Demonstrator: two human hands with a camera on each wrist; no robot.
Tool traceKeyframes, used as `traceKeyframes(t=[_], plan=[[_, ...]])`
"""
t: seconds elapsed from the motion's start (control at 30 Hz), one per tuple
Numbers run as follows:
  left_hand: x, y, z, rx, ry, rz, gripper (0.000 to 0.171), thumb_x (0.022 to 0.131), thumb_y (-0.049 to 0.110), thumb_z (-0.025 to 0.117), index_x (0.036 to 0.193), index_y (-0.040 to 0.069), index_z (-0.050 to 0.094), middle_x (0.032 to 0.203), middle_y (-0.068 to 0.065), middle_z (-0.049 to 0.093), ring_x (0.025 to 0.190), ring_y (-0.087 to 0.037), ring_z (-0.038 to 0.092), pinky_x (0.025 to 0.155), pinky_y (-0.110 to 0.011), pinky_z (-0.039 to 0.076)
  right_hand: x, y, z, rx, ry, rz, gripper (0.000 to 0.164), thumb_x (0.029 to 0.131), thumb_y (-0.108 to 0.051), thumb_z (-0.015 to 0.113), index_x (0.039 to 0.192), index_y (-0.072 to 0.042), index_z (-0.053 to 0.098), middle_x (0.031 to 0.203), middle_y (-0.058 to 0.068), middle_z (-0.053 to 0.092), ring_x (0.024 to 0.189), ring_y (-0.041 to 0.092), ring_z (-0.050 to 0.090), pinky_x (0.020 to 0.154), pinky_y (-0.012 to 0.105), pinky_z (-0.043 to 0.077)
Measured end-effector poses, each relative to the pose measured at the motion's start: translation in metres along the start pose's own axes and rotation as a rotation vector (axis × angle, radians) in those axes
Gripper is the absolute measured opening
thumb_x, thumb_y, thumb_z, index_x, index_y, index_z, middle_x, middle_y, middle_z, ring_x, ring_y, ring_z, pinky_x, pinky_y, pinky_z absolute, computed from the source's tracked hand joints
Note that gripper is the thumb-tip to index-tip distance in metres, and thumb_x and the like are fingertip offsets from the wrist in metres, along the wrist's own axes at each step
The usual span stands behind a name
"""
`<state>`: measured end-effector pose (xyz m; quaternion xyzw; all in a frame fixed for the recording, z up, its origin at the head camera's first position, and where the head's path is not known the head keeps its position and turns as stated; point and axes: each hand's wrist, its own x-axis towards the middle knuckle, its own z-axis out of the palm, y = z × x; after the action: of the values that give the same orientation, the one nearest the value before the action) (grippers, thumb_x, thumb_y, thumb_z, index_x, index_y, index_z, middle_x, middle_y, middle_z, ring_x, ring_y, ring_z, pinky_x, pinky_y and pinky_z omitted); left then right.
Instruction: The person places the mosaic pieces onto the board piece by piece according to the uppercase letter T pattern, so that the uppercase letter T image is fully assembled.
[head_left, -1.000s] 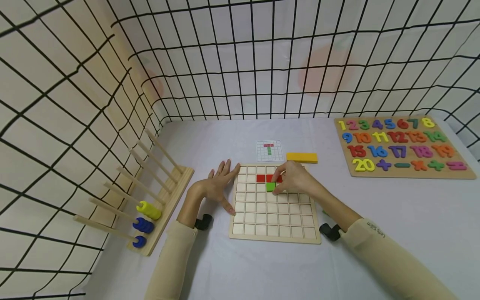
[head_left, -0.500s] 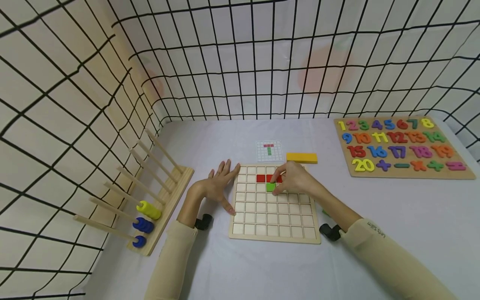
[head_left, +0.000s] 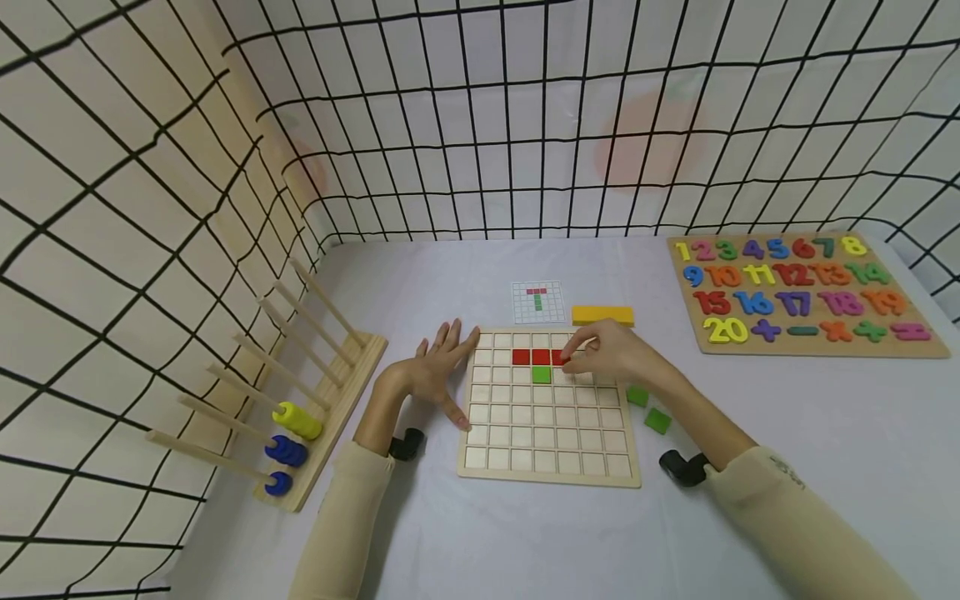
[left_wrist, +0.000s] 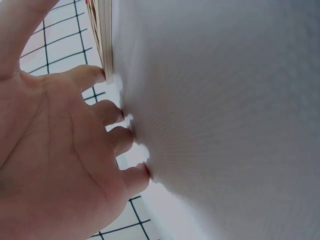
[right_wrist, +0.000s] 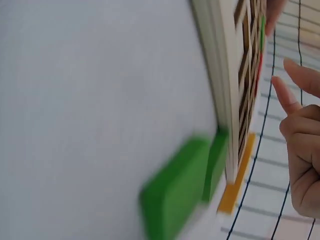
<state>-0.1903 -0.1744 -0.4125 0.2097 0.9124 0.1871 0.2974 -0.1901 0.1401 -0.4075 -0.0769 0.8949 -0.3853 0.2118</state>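
A wooden grid board (head_left: pixel 555 437) lies flat on the white table. Three red tiles (head_left: pixel 541 357) form a row in its upper part, with one green tile (head_left: pixel 542 375) under the middle one. My left hand (head_left: pixel 429 377) is spread, thumb and index fingertips at the board's left edge; the left wrist view has its other fingertips on the cloth. Over the board's upper right is my right hand (head_left: pixel 618 354), fingertips beside the rightmost red tile. The right wrist view shows thumb and index finger apart with nothing between them. Two loose green tiles (head_left: pixel 657 421) lie right of the board.
Behind the board are a small pattern card (head_left: pixel 537 317) and a yellow bar (head_left: pixel 602 316). A wooden peg stand (head_left: pixel 341 392) with yellow and blue beads stands left. At the right back lies a number puzzle board (head_left: pixel 825 346). Black wire mesh (head_left: pixel 506 133) rises behind and left.
My right hand has let go of the green tile below the red row and shifted right, uncovering the rightmost red tile and the loose green tiles. The left hand stays put.
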Motion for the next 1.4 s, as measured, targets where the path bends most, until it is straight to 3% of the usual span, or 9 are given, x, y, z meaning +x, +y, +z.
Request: traceKeyframes(t=[0.13, 0.2, 0.5, 0.73, 1.03, 1.4], plan=[[0.0, 0.0, 0.0, -0.003, 0.001, 0.001, 0.15, 0.064, 0.04, 0.099, 0.167, 0.021, -0.008, 0.17, -0.015, -0.028, 0.159, -0.032, -0.027, 0.129, -0.058, -0.012, -0.011, 0.014, -0.017, -0.01, 0.003, -0.032, 0.029, 0.091, -0.027, 0.078, 0.113, -0.009, 0.076, 0.065, -0.001, 0.042, 0.058, 0.015, 0.039, 0.052, 0.024, 0.029], [-0.001, 0.0, 0.0, -0.004, 0.0, 0.0, 0.15, 0.064, 0.04, 0.099, 0.167, 0.021, -0.009, 0.17, -0.015, -0.028, 0.159, -0.032, -0.027, 0.129, -0.058, -0.012, -0.017, 0.021, -0.024, -0.014, 0.01, -0.041, 0.03, 0.091, -0.027, 0.078, 0.115, -0.008, 0.075, 0.06, -0.004, 0.037, 0.056, 0.014, 0.037, 0.051, 0.024, 0.027], [-0.001, -0.001, 0.0, 0.008, 0.0, -0.005, 0.15, 0.064, 0.041, 0.099, 0.167, 0.02, -0.009, 0.17, -0.016, -0.028, 0.158, -0.033, -0.027, 0.129, -0.059, -0.011, -0.045, 0.05, -0.044, -0.064, 0.016, 0.004, 0.042, 0.089, -0.033, 0.08, 0.122, -0.007, 0.072, 0.062, -0.004, 0.038, 0.061, 0.013, 0.036, 0.057, 0.027, 0.028], [0.0, -0.002, 0.0, 0.009, -0.001, -0.001, 0.15, 0.064, 0.041, 0.099, 0.167, 0.02, -0.009, 0.169, -0.016, -0.028, 0.158, -0.033, -0.027, 0.129, -0.059, -0.012, -0.058, 0.067, -0.049, -0.037, -0.04, 0.015, 0.049, 0.084, -0.028, 0.085, 0.124, -0.003, 0.07, 0.061, -0.004, 0.042, 0.057, 0.01, 0.036, 0.055, 0.026, 0.028], [0.0, -0.002, 0.0, -0.002, -0.003, 0.0, 0.151, 0.064, 0.04, 0.099, 0.167, 0.021, -0.009, 0.169, -0.014, -0.029, 0.158, -0.032, -0.028, 0.129, -0.058, -0.013, -0.061, 0.071, -0.045, -0.029, -0.102, 0.009, 0.051, 0.084, -0.025, 0.085, 0.125, 0.0, 0.067, 0.061, -0.004, 0.046, 0.057, 0.01, 0.038, 0.054, 0.024, 0.028], [0.003, -0.002, 0.001, -0.003, 0.004, 0.006, 0.15, 0.064, 0.04, 0.1, 0.167, 0.019, -0.008, 0.17, -0.015, -0.027, 0.158, -0.033, -0.027, 0.129, -0.059, -0.012, -0.058, 0.07, -0.039, -0.039, -0.103, 0.02, 0.052, 0.082, -0.026, 0.087, 0.122, -0.001, 0.066, 0.059, -0.005, 0.044, 0.055, 0.01, 0.037, 0.052, 0.023, 0.027]])
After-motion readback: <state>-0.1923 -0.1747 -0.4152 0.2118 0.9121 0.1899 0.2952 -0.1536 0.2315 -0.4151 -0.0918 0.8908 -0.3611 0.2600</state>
